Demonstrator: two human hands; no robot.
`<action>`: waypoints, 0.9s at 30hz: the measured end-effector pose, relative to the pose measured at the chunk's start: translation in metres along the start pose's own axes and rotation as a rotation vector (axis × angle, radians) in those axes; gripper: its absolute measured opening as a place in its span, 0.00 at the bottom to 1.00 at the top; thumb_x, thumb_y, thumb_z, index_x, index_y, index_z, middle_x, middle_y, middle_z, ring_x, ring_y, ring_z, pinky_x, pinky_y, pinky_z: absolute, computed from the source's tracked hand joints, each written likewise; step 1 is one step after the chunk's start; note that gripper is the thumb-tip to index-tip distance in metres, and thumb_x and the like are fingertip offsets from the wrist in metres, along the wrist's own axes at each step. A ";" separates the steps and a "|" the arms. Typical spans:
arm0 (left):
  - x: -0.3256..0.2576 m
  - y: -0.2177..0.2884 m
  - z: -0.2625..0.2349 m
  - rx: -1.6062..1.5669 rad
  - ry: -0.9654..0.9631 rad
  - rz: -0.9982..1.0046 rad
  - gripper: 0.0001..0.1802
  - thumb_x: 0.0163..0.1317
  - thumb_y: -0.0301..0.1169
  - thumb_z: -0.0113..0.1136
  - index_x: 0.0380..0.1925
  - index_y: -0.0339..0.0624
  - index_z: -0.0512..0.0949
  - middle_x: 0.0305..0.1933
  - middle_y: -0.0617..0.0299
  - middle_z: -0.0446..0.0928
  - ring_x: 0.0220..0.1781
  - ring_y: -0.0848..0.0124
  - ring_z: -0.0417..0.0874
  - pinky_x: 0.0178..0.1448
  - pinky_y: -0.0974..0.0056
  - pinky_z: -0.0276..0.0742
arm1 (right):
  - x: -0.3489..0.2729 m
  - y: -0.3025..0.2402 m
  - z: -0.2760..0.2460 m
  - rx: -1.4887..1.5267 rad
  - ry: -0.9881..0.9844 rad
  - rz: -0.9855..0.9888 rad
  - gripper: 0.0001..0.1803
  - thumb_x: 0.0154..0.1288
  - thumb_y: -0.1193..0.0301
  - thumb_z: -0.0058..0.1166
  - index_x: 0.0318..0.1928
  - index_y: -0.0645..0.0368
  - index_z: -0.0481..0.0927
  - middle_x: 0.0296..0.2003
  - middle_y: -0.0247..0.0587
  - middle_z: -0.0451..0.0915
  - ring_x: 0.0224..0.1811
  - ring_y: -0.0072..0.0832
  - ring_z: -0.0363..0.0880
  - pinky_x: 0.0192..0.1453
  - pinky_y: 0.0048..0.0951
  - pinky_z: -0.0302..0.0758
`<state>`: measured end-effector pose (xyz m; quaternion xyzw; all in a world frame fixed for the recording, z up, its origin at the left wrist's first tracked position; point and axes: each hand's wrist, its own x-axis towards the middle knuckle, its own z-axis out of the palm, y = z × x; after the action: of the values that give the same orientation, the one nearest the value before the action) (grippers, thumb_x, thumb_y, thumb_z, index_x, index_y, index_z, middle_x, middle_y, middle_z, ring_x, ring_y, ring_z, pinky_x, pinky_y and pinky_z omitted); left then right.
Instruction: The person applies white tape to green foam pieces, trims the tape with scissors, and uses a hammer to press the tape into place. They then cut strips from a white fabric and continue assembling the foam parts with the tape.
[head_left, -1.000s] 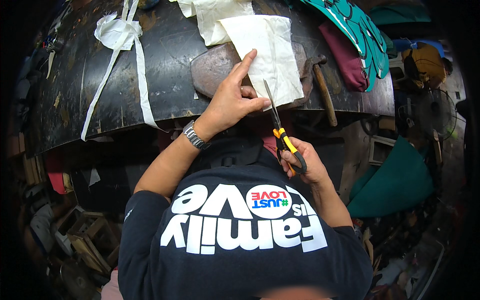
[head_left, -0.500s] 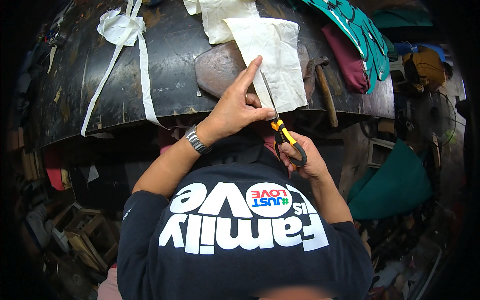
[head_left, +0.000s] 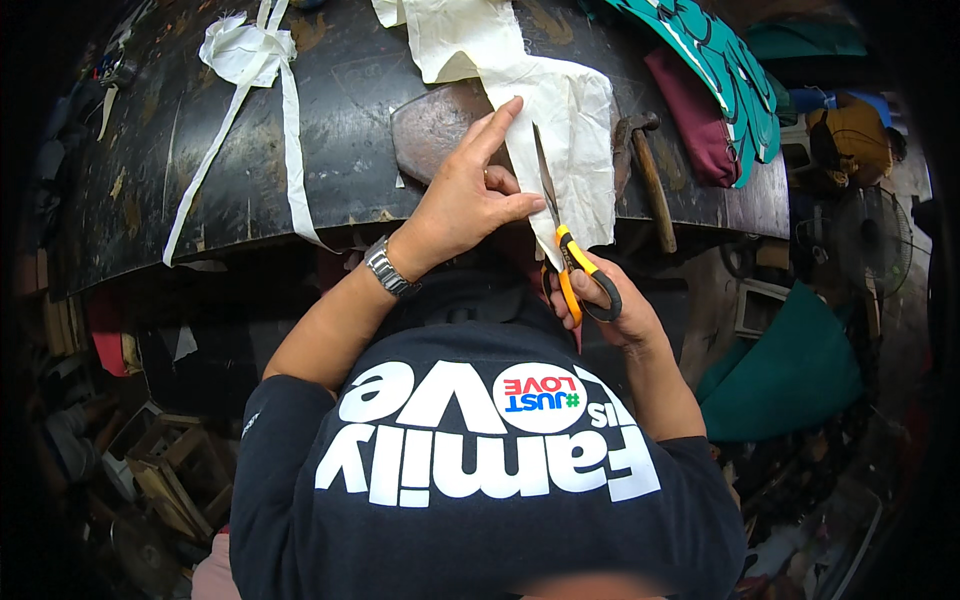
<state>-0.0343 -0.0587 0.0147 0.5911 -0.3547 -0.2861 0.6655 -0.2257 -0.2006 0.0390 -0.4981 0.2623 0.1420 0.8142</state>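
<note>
A length of off-white cloth (head_left: pixel 575 130) lies over the near table edge, its lower end hanging down toward my lap. My left hand (head_left: pixel 470 185) is at the cloth's left side, index finger stretched along it and thumb pressed near the blade; its other fingers are curled and partly hidden. In my right hand (head_left: pixel 615 300) is a pair of scissors (head_left: pixel 568 245) with yellow and black handles. One blade shows on top of the cloth, pointing away from me; the other blade is hidden. The handle loops stand apart.
Under the cloth sits a dark brown slab (head_left: pixel 430 135) on the black table (head_left: pixel 340 150). A hammer (head_left: pixel 650 180) lies right of the cloth, near maroon fabric (head_left: pixel 690 120) and a teal patterned piece (head_left: pixel 720 75). White cloth with long straps (head_left: pixel 245 55) rests at the left.
The cloth has shifted toward me and unfolded at its far left corner; its near end hangs lower. The scissors' handles have spread wider, and my left hand has moved slightly away from me.
</note>
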 end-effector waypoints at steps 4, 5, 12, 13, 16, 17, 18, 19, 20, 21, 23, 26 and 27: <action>-0.003 -0.001 0.000 -0.013 -0.005 -0.011 0.52 0.53 0.17 0.71 0.76 0.39 0.51 0.76 0.50 0.53 0.42 0.79 0.80 0.44 0.74 0.82 | 0.000 0.003 0.004 -0.024 0.030 -0.018 0.19 0.67 0.59 0.63 0.45 0.62 0.76 0.26 0.33 0.76 0.22 0.14 0.73 0.24 0.14 0.71; -0.003 -0.002 0.000 -0.016 -0.011 -0.021 0.52 0.53 0.17 0.71 0.76 0.39 0.51 0.76 0.50 0.53 0.42 0.79 0.80 0.44 0.73 0.82 | -0.001 0.004 0.005 -0.041 0.064 -0.020 0.19 0.67 0.60 0.63 0.45 0.62 0.76 0.25 0.32 0.75 0.21 0.14 0.72 0.23 0.13 0.70; -0.002 -0.005 -0.001 -0.088 -0.008 -0.076 0.51 0.53 0.20 0.73 0.74 0.37 0.54 0.68 0.52 0.64 0.41 0.77 0.81 0.44 0.73 0.81 | -0.009 0.011 0.005 -0.050 0.116 0.016 0.16 0.66 0.62 0.64 0.41 0.62 0.77 0.22 0.30 0.75 0.17 0.12 0.69 0.19 0.11 0.66; 0.005 -0.005 -0.008 -0.146 0.004 -0.119 0.51 0.51 0.22 0.75 0.73 0.35 0.55 0.66 0.52 0.64 0.41 0.76 0.82 0.44 0.72 0.81 | -0.010 0.012 0.006 -0.051 0.121 0.015 0.16 0.66 0.62 0.64 0.41 0.62 0.77 0.22 0.31 0.75 0.17 0.12 0.69 0.19 0.11 0.66; 0.014 -0.004 -0.016 -0.092 0.041 -0.096 0.51 0.51 0.22 0.75 0.73 0.33 0.55 0.63 0.52 0.64 0.41 0.75 0.83 0.42 0.73 0.81 | -0.011 0.010 0.007 -0.068 0.126 0.032 0.17 0.66 0.61 0.64 0.42 0.61 0.77 0.23 0.32 0.76 0.18 0.13 0.70 0.21 0.12 0.67; 0.013 -0.003 -0.015 -0.064 0.049 -0.067 0.52 0.52 0.21 0.75 0.73 0.33 0.54 0.64 0.52 0.64 0.41 0.75 0.83 0.42 0.73 0.81 | -0.011 0.009 0.007 -0.073 0.128 0.049 0.18 0.65 0.60 0.65 0.42 0.61 0.77 0.23 0.32 0.76 0.18 0.13 0.70 0.21 0.12 0.68; 0.011 -0.002 -0.013 -0.036 0.054 -0.038 0.52 0.52 0.21 0.74 0.74 0.33 0.53 0.64 0.51 0.64 0.40 0.75 0.83 0.41 0.73 0.82 | -0.010 0.008 0.007 -0.072 0.103 0.030 0.19 0.65 0.59 0.65 0.43 0.61 0.76 0.24 0.33 0.76 0.19 0.14 0.71 0.23 0.13 0.69; 0.008 -0.001 -0.010 -0.049 0.041 -0.040 0.53 0.52 0.20 0.73 0.75 0.35 0.51 0.65 0.51 0.65 0.40 0.77 0.82 0.41 0.73 0.81 | -0.008 0.006 0.006 -0.070 0.081 0.019 0.20 0.65 0.58 0.65 0.43 0.61 0.76 0.24 0.33 0.76 0.20 0.15 0.72 0.24 0.14 0.70; 0.004 0.000 -0.006 -0.062 0.029 -0.042 0.54 0.53 0.19 0.72 0.75 0.36 0.49 0.65 0.51 0.66 0.40 0.79 0.80 0.41 0.73 0.81 | -0.006 0.004 0.004 -0.068 0.067 0.011 0.21 0.64 0.57 0.65 0.44 0.61 0.76 0.25 0.33 0.77 0.21 0.16 0.73 0.26 0.15 0.71; 0.001 0.001 -0.003 -0.079 0.005 -0.015 0.55 0.54 0.18 0.72 0.76 0.38 0.47 0.66 0.51 0.68 0.40 0.80 0.79 0.41 0.74 0.80 | -0.003 0.003 0.004 -0.156 0.046 -0.002 0.32 0.60 0.44 0.64 0.45 0.61 0.75 0.25 0.35 0.76 0.21 0.19 0.75 0.28 0.18 0.73; -0.002 0.004 -0.002 -0.012 0.012 -0.017 0.56 0.53 0.17 0.72 0.77 0.38 0.45 0.71 0.49 0.61 0.41 0.79 0.80 0.42 0.73 0.81 | 0.002 0.004 0.006 -0.134 0.047 -0.017 0.33 0.59 0.43 0.64 0.45 0.61 0.74 0.25 0.35 0.76 0.22 0.19 0.75 0.28 0.18 0.73; -0.004 0.004 -0.003 -0.013 0.009 -0.008 0.57 0.52 0.16 0.71 0.77 0.39 0.44 0.76 0.48 0.53 0.42 0.78 0.80 0.43 0.72 0.81 | 0.001 0.007 0.006 -0.143 0.060 -0.018 0.31 0.60 0.44 0.64 0.45 0.61 0.75 0.25 0.35 0.76 0.21 0.18 0.74 0.27 0.17 0.72; -0.005 0.004 -0.003 -0.028 0.002 -0.011 0.58 0.52 0.16 0.71 0.77 0.39 0.44 0.77 0.48 0.50 0.42 0.78 0.80 0.43 0.72 0.81 | 0.000 0.008 0.006 -0.156 0.074 -0.009 0.30 0.60 0.45 0.65 0.44 0.60 0.75 0.24 0.34 0.76 0.21 0.17 0.74 0.26 0.17 0.71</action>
<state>-0.0349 -0.0522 0.0176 0.5841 -0.3466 -0.2940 0.6725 -0.2277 -0.1918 0.0356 -0.5659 0.2784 0.1398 0.7633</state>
